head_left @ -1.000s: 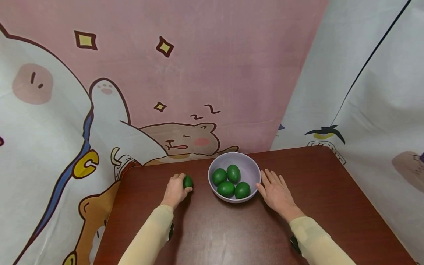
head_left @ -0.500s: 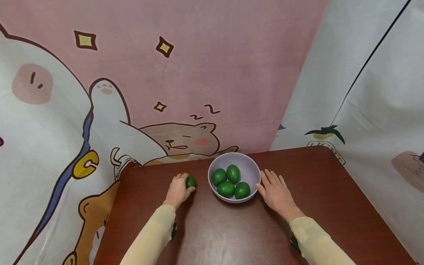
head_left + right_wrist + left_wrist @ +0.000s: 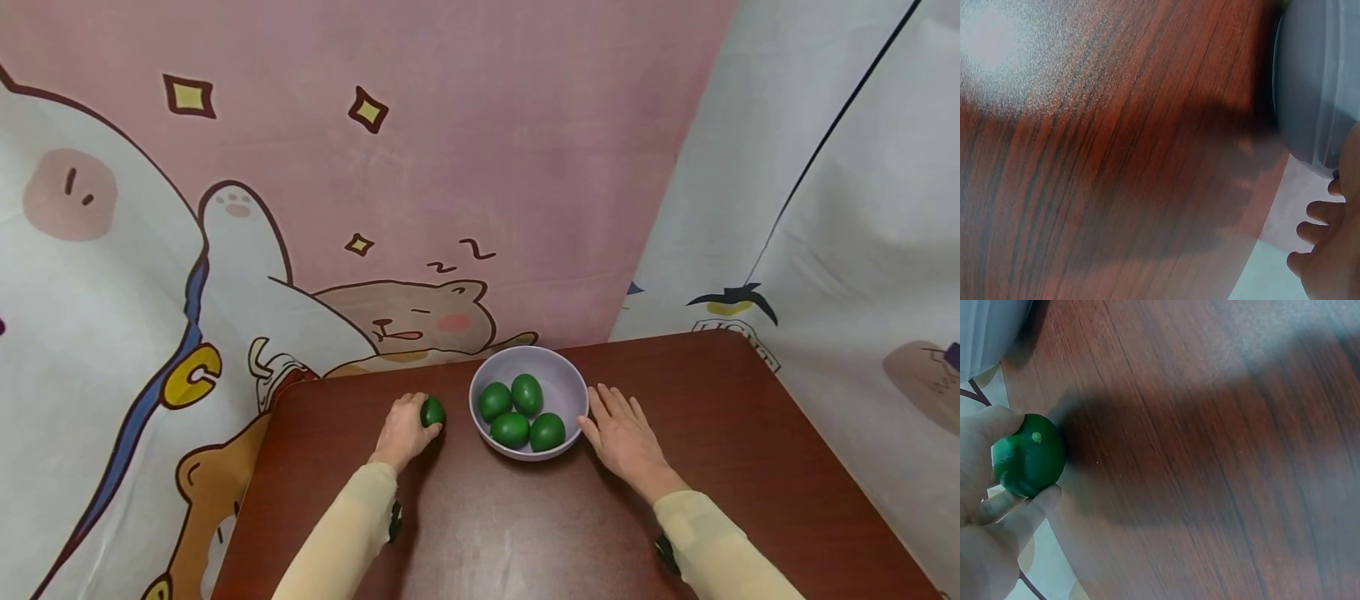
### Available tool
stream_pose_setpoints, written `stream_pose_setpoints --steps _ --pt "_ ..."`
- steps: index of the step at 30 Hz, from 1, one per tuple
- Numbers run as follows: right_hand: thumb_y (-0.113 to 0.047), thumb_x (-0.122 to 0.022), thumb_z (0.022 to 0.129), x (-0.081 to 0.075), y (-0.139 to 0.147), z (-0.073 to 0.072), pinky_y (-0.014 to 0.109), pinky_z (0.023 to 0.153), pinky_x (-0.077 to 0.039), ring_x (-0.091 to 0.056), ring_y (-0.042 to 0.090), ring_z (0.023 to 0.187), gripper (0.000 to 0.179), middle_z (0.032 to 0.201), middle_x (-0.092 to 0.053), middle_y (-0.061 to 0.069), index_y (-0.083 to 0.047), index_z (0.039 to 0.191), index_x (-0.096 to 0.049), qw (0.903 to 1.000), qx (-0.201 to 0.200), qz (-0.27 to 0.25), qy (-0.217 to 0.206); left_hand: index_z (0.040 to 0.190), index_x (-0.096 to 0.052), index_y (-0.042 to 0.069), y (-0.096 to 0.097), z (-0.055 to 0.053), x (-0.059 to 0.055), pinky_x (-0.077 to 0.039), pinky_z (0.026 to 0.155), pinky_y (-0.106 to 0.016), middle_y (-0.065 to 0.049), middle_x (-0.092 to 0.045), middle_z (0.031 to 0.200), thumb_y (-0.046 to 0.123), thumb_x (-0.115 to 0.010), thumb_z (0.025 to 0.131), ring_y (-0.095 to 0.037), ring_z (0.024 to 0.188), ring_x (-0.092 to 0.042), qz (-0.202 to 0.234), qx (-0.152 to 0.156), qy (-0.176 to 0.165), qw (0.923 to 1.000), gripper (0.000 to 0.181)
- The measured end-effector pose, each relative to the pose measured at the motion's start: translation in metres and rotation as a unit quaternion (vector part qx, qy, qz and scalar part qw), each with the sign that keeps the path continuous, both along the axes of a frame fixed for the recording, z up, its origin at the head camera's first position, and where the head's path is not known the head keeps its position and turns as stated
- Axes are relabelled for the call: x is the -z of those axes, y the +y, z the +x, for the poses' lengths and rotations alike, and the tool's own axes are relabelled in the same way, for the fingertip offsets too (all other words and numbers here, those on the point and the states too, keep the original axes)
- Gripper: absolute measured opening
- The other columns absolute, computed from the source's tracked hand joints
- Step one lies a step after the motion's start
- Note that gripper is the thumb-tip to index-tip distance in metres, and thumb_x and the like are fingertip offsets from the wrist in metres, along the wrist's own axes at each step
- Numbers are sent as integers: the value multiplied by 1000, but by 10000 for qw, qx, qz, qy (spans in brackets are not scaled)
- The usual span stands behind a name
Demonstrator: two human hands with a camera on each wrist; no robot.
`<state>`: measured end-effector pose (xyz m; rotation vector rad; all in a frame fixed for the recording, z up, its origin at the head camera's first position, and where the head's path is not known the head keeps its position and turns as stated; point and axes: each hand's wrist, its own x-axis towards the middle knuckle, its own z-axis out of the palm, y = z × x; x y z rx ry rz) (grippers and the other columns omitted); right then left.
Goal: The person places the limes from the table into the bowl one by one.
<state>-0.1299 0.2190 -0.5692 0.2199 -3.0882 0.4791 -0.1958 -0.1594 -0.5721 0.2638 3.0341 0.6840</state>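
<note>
My left hand (image 3: 405, 428) pinches a green lime (image 3: 431, 412) between thumb and fingers, left of a lilac bowl (image 3: 576, 375). In the left wrist view, the lime (image 3: 1038, 459) shows a pale stem nub, with the thumb on one side and fingers on the other. Several more green limes (image 3: 527, 395) lie inside the bowl. My right hand (image 3: 622, 429) has its fingers stretched out, thumb and fingertips right at the bowl's right side. From the right wrist, the outer wall of the bowl (image 3: 1307, 81) appears beside the fingers (image 3: 1316, 233).
A dark brown wooden table (image 3: 480, 525) bears the bowl near its back edge. Behind it hangs a pink and white cloth (image 3: 540, 167) printed with cartoon animals, close to that edge.
My left hand has shifted slightly to the right with the lime, toward the bowl. The right hand and the bowl have stayed in place.
</note>
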Motion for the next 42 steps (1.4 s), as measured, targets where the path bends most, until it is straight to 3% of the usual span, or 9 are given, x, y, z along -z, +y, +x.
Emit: stream_pose_setpoints --steps 17,33,42 --pt "-40 -49 108 1 0 0 63 122 -18 -29 46 151 65 162 -36 25 -1 158 -37 10000 30 7 8 125 -65 1 3 0 -1 -57 79 -47 -17 -63 111 23 -84 82 -32 96 -64 205 -19 209 9996 52" --pt "-41 -49 108 -1 -1 1 63 122 -19 -29 46 151 66 162 -35 26 0 158 -37 10000 28 26 -8 127 -65 1 9 -3 -17 -58 79 -46 -17 -64 113 23 -84 83 -31 96 -63 354 18 481 9982 52" --pt "-41 -49 108 2 1 0 62 122 -19 -29 45 151 66 162 -35 26 -1 159 -36 10000 34 14 50 129 -64 2 14 -5 -27 -58 80 -46 -17 -63 117 24 -83 84 -30 98 -63 395 73 440 9982 53"
